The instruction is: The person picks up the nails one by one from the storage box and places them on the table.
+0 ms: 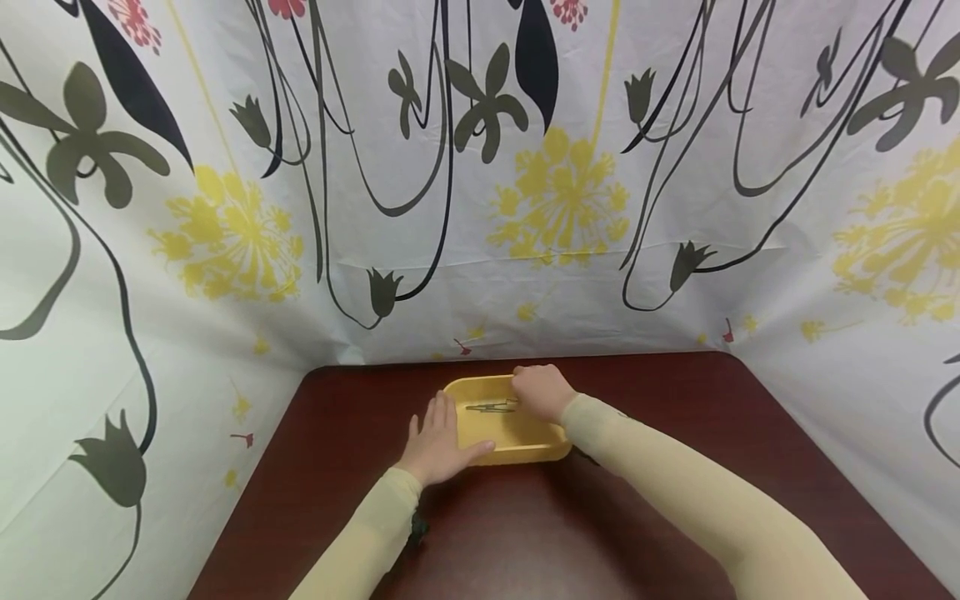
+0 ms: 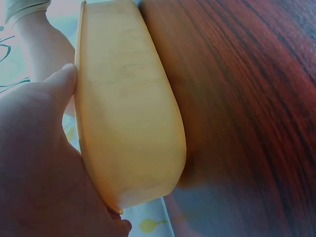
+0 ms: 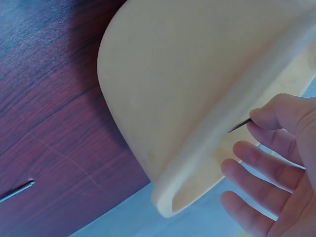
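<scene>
A yellow plastic tray (image 1: 517,454) sits on the dark red table, with several thin, dark, nail-like metal pieces (image 1: 489,407) lying inside it. My left hand (image 1: 435,446) rests against its left end, fingers fairly straight and thumb along the near rim; the left wrist view shows the thumb touching the rim of the tray (image 2: 128,98). Over the tray's right part, my right hand (image 1: 543,392) pinches one thin metal piece (image 3: 240,125) between thumb and index finger. Its other fingers are spread and loosely bent. Most of that piece is hidden by the fingertips.
Another thin metal piece (image 3: 17,191) lies on the table outside the tray in the right wrist view. The wood-grain table (image 1: 360,417) ends at a patterned white cloth (image 1: 480,308) behind and at both sides. A small dark object (image 1: 417,529) shows by my left forearm.
</scene>
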